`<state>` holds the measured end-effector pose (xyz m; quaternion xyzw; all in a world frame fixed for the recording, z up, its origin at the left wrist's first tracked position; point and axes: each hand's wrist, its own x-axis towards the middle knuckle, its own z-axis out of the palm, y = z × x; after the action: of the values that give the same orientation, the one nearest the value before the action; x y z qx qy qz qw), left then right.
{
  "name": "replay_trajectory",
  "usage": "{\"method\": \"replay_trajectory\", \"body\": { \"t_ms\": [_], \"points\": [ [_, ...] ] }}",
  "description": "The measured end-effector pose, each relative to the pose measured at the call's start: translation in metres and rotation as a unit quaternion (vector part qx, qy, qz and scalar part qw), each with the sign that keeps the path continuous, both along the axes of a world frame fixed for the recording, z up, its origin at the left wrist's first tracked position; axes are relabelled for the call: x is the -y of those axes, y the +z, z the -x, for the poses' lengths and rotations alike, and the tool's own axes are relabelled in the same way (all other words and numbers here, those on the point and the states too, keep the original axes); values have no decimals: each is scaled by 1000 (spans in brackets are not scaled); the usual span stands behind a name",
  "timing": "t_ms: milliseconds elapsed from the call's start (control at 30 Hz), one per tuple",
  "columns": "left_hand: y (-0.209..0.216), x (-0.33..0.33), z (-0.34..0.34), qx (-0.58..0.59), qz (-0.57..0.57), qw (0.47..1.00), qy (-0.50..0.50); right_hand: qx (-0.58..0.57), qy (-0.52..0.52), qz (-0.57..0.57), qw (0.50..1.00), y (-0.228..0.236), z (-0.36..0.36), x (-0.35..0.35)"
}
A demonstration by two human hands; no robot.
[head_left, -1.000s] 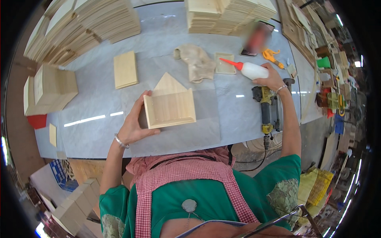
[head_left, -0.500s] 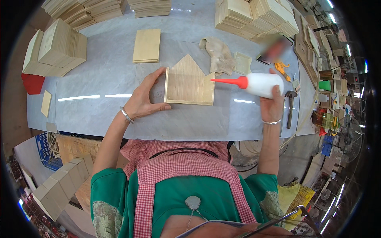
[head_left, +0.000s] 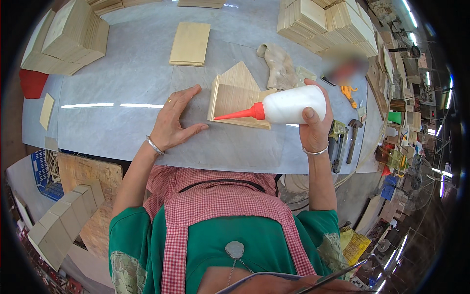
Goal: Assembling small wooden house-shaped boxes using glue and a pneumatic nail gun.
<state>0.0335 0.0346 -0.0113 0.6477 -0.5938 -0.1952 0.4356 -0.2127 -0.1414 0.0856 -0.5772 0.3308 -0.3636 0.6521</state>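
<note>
A small house-shaped wooden box (head_left: 235, 93) with a pointed back panel and low side walls lies on the grey tabletop, turned slightly. My right hand (head_left: 317, 122) is wrapped round a white squeeze bottle (head_left: 296, 104) with a long red nozzle. The bottle lies nearly level over the box's right part and hides some of it. Its nozzle tip is at the box's near left corner; whether it touches the wood I cannot tell. Just left of the box, my left hand (head_left: 171, 120) is open, thumb and fingers spread, apart from the wood.
Flat wooden panels (head_left: 190, 44) lie behind the box, near a beige glove (head_left: 278, 66). Tall stacks of panels (head_left: 76, 39) stand far left, and others (head_left: 325, 24) far right. At right are a hammer (head_left: 353, 139), a metal tool (head_left: 337, 142) and an orange-handled tool (head_left: 349, 95).
My right hand has brought the bottle left, its nozzle tip passing from the box's right wall to the near left corner. My left hand has let go of the box, which has turned slightly.
</note>
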Motion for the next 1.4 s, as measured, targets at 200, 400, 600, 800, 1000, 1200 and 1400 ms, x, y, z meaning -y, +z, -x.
{"method": "replay_trajectory", "body": {
  "t_ms": [200, 400, 600, 800, 1000, 1200, 1400],
  "points": [
    [-2, 0, -1, 2, 0, 1000, -3, -18, 2, 19, 1000, 1, -4, 1],
    [-3, 2, -1, 2, 10, 1000, -4, -43, 22, 91, 995, 1, -2, 6],
    [-3, 2, 0, 10, 26, 1000, 4, -64, 37, 138, 988, 6, -2, 8],
    [-3, 2, 0, 11, 19, 1000, 4, -75, 40, 150, 985, 10, -6, 10],
    [-1, 3, 0, 10, 28, 1000, 1, -66, 33, 154, 985, 13, -12, 15],
    [-2, 2, -1, 15, 28, 999, 0, -48, 17, 144, 988, 11, -20, 25],
    [-2, 2, -2, 7, 5, 1000, -5, -40, 2, 141, 989, 11, -27, 39]
  ]
}}
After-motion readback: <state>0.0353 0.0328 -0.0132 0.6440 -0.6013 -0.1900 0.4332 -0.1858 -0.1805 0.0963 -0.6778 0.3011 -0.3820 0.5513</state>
